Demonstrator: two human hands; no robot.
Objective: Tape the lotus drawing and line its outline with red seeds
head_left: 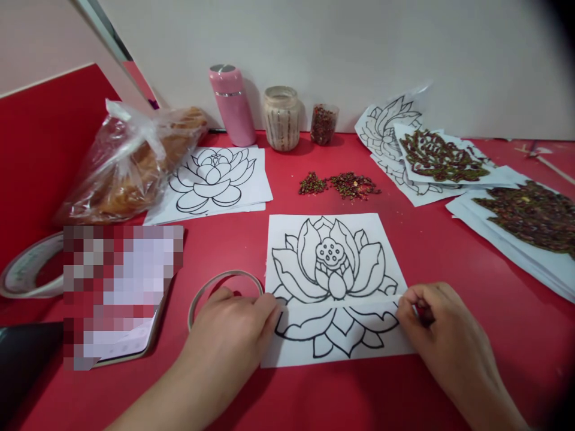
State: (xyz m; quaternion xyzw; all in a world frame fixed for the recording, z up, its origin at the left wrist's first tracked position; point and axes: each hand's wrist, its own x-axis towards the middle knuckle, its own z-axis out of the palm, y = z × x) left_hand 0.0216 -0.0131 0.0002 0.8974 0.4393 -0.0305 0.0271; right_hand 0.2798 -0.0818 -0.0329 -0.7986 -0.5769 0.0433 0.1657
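A white sheet with a black-outlined lotus drawing (338, 284) lies flat on the red table. Across its lower half stretches a narrow pale strip of tape (339, 303), held between both hands. The fingers of my left hand (231, 329) close at the strip's left end, by the paper's left edge. At the other end, my right hand (442, 326) pinches the strip between thumb and forefinger near the right edge. A thin tape roll (227, 274) lies on the table, partly hidden behind my left hand.
Loose beans (354, 185) lie behind the drawing. A pink flask (233, 108), a jar (282, 120) and a bean-filled cup (324, 124) stand along the wall. Left are a bagged item (135, 167), a wide tape roll (27, 269) and a phone (130, 293); bean-covered sheets (530, 215) lie right.
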